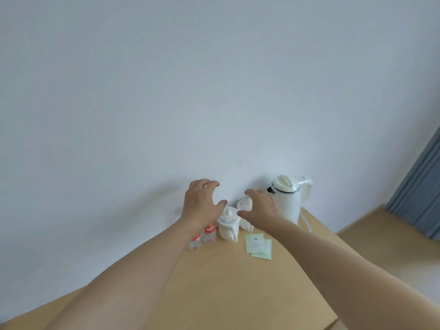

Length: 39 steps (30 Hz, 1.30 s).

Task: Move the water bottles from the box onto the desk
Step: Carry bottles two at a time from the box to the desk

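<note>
Two water bottles (203,236) with red labels are being seen standing upright on the desk (214,282), close to its far edge by the wall (166,91); they are touching or nearly touching each other, and their upper parts are being hidden by the left forearm; the nearer one is sitting slightly to the left of the other.

The left hand (201,203) is being held above the bottles, fingers spread and loosely curved, nothing being gripped; whether it is touching the bottle tops cannot be told. The right hand (259,208) is being held just beside it, also spread and relaxed, nothing being held; its fingertips are lying over two white lidded cups (229,226); contact cannot be told.

The cups are standing just right of the bottles along the same far edge, one behind the other. Two pale green sachets (258,246) are lying flat and overlapping on the desk in front of the cups, toward the near side. A white electric kettle (289,198) is standing at the far right corner of the desk, lid closed, handle turned to the right; a white cord (306,222) is trailing from its base over the right edge. A grey-blue curtain (419,186) is hanging beyond, well apart from the desk.
</note>
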Available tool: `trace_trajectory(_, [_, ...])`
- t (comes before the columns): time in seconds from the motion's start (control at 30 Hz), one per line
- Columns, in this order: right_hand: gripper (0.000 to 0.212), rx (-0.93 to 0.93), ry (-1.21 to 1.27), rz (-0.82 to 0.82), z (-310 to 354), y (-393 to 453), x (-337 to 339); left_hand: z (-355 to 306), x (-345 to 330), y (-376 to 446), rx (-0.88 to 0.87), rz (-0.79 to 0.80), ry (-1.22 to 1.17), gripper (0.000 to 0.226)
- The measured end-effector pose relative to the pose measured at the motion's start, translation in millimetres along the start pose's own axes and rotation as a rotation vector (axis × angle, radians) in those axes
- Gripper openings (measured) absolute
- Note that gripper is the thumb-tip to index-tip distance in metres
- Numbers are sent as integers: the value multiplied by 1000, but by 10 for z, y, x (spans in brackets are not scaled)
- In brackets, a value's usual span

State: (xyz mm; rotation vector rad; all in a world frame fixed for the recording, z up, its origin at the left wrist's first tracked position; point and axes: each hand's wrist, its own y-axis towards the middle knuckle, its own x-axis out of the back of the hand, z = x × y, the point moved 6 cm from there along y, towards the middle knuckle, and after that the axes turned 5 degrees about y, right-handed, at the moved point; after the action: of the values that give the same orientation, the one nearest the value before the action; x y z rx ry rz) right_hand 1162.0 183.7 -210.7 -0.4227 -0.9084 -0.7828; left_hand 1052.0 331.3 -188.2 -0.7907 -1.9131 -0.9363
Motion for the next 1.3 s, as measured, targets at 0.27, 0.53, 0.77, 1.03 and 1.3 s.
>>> trace_trajectory(0.27, [71, -305, -135, -195, -1023, -1168, 883, -1496, -306, -162, -302, 130, -55, 60])
trace_trajectory(0.53, [76, -544, -132, -366, -2033, -2616, 1752, -3378, -708, -914, -603, 272, -79, 67])
trace_trajectory(0.77, [73, -698, -211, -458, -3092, -4229, 2507, -5134, -1125, -2017, -766, 371, -91, 68])
trace_trajectory(1.03, [72, -1003, -214, -566, -4422, -6354, 3302, -7248, -1534, -3726, -995, 508, -213, 68])
trace_trajectory(1.3, [71, -1252, -168, -706, -5259, -7949, 3666, -8826, -1799, -4981, -1242, 647, -209, 70])
